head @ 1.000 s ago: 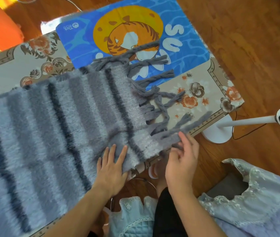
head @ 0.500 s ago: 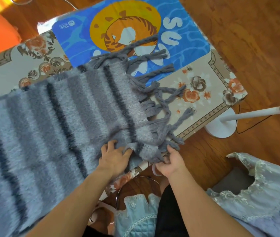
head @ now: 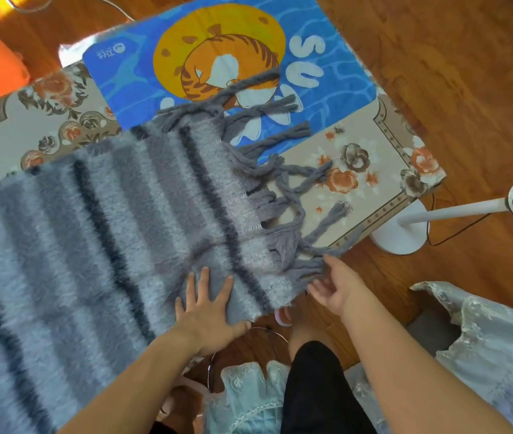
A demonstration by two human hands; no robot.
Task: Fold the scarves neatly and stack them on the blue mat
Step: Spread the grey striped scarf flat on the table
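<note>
We lose the scarf past the left and bottom edges of the frame, so its full length is unknown to us. It hides the blue mat's lower left corner and much of the floral table cover. The white stand at right is cut by the frame edge. The fingertips of the right hand blur into the fringe; we cannot tell whether they touch it. The mat's small logo is unreadable.
</note>
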